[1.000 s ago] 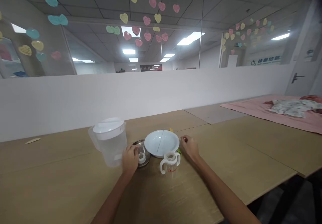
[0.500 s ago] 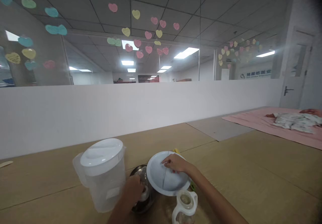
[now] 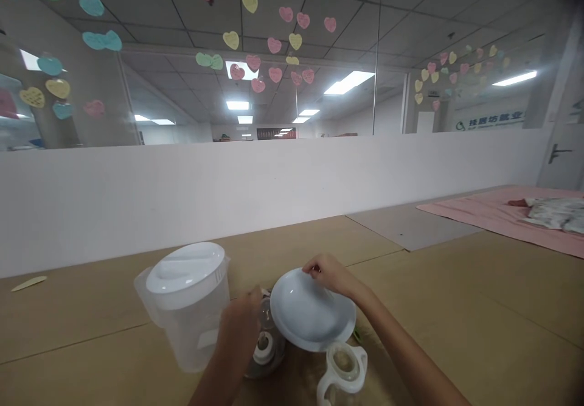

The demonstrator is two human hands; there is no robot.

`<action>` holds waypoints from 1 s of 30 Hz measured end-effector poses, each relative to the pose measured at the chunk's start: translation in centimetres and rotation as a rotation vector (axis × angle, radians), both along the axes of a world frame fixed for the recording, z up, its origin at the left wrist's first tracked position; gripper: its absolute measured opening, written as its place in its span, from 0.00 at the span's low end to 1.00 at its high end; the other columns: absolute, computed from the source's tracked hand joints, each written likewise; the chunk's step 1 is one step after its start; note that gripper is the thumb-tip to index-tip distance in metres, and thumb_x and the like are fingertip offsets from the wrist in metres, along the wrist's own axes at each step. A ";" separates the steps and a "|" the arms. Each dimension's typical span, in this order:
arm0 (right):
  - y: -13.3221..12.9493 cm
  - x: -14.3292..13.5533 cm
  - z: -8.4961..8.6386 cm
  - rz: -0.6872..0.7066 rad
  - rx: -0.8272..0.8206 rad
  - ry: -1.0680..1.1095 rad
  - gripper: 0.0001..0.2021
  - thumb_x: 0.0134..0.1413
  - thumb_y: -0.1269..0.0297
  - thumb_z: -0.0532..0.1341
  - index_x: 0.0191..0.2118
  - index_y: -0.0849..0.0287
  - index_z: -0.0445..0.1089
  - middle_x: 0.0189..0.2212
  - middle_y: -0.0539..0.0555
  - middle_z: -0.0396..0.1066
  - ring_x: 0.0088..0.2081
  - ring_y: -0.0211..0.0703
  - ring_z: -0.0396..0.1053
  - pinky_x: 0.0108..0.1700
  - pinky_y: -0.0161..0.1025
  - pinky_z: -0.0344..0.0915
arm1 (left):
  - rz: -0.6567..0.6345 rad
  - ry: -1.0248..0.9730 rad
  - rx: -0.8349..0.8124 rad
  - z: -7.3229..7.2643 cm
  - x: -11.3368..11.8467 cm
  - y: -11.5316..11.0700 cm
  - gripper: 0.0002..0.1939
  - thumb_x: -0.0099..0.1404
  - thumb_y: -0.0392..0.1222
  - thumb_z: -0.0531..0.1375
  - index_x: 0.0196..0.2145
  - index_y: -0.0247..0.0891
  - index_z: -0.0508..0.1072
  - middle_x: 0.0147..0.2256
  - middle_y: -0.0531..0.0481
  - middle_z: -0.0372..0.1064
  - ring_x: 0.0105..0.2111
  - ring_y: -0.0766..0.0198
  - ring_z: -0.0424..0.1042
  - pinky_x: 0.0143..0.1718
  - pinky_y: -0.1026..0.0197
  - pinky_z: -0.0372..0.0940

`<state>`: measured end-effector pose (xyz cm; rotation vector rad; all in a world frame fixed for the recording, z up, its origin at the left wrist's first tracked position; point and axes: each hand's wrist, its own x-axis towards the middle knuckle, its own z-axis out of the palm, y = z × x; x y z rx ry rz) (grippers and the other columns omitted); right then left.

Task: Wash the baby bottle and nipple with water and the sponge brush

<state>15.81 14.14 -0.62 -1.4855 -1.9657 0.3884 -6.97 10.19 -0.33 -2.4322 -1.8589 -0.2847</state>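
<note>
Up it goes, the right hand (image 3: 332, 274), from inside the white bowl (image 3: 310, 327), lower centre, to its upper rim: rim contact now, fingers bunched. Left hand (image 3: 241, 321) hovers by the metal dish (image 3: 269, 368); can't tell either grip.

Heart-shaped paper notes (image 3: 274, 45), pink, yellow, green, blue, on glass partition (image 3: 328, 111). White wall (image 3: 274, 181) below. Lit ceiling panels (image 3: 350, 83) beyond glass. Door handle (image 3: 560, 152), dark, right. Pink cloth (image 3: 469, 207), spread flat; on it, pale patterned fabric (image 3: 556, 213), possibly garment, cut by frame edge. Pale flat sliver (image 3: 28, 283), far left.
</note>
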 end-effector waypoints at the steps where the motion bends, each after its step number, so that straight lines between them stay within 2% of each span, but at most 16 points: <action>1: -0.6 0.3 0.8 0.004 0.035 0.046 0.15 0.44 0.78 0.53 0.32 0.62 0.76 0.33 0.57 0.77 0.35 0.44 0.73 0.38 0.36 0.64 | 0.003 0.005 0.036 0.7 0.2 -0.4 0.16 0.63 0.28 0.46 0.42 0.36 0.70 0.34 0.42 0.74 0.36 0.56 0.73 0.32 0.62 0.58; 4: -2.8 0.7 3.1 0.003 0.199 0.236 0.12 0.46 0.75 0.52 0.32 0.61 0.73 0.32 0.56 0.76 0.33 0.42 0.72 0.36 0.37 0.65 | -0.008 -0.099 0.140 3.1 0.9 -1.4 0.14 0.65 0.33 0.47 0.42 0.38 0.69 0.33 0.45 0.74 0.34 0.58 0.73 0.30 0.63 0.58; 7: -5.9 0.6 5.6 0.053 0.339 0.495 0.06 0.48 0.71 0.55 0.34 0.58 0.67 0.31 0.53 0.75 0.32 0.40 0.71 0.38 0.38 0.66 | -0.097 -0.370 0.176 5.1 2.0 -1.8 0.09 0.63 0.36 0.51 0.34 0.38 0.71 0.32 0.47 0.75 0.33 0.60 0.73 0.31 0.64 0.59; 10: -9.3 0.0 7.9 0.109 0.412 0.731 0.12 0.48 0.67 0.61 0.41 0.56 0.63 0.31 0.52 0.76 0.34 0.40 0.72 0.41 0.41 0.67 | -0.257 -0.645 0.183 5.7 3.3 -1.7 0.08 0.60 0.37 0.53 0.30 0.37 0.72 0.31 0.48 0.76 0.33 0.61 0.74 0.33 0.64 0.62; 13: -11.5 -1.1 9.4 0.155 0.478 0.904 0.17 0.48 0.63 0.63 0.45 0.56 0.65 0.33 0.53 0.76 0.35 0.41 0.73 0.43 0.42 0.68 | -0.367 -0.765 0.184 5.3 4.5 -1.1 0.08 0.57 0.37 0.54 0.29 0.37 0.74 0.31 0.49 0.76 0.33 0.60 0.74 0.35 0.64 0.64; 16: -11.3 -2.2 9.6 0.180 0.497 0.965 0.12 0.48 0.61 0.64 0.40 0.57 0.70 0.34 0.54 0.76 0.36 0.42 0.73 0.44 0.43 0.69 | -0.447 -0.841 0.128 4.8 5.1 -0.3 0.11 0.56 0.37 0.53 0.31 0.37 0.76 0.33 0.48 0.76 0.35 0.59 0.74 0.36 0.62 0.65; 21: -8.4 -3.9 8.6 0.150 0.497 0.996 0.07 0.47 0.61 0.65 0.33 0.58 0.72 0.32 0.53 0.75 0.36 0.42 0.73 0.43 0.41 0.70 | -0.489 -0.967 0.002 5.1 4.7 0.3 0.13 0.56 0.41 0.55 0.33 0.34 0.76 0.33 0.46 0.76 0.35 0.57 0.74 0.34 0.61 0.67; 26: -7.4 -5.2 7.9 0.081 0.624 1.020 0.06 0.49 0.63 0.64 0.34 0.57 0.72 0.35 0.53 0.74 0.35 0.40 0.73 0.41 0.39 0.70 | -0.498 -1.032 -0.121 5.7 3.7 0.6 0.14 0.58 0.46 0.55 0.31 0.33 0.75 0.25 0.47 0.73 0.34 0.56 0.74 0.32 0.61 0.67; 30: -7.9 -5.8 8.2 0.007 0.768 1.040 0.05 0.49 0.63 0.64 0.33 0.57 0.72 0.33 0.52 0.74 0.35 0.40 0.73 0.41 0.40 0.70 | -0.499 -1.041 -0.087 5.7 3.3 1.2 0.17 0.57 0.50 0.55 0.35 0.33 0.76 0.32 0.43 0.75 0.35 0.55 0.74 0.34 0.59 0.68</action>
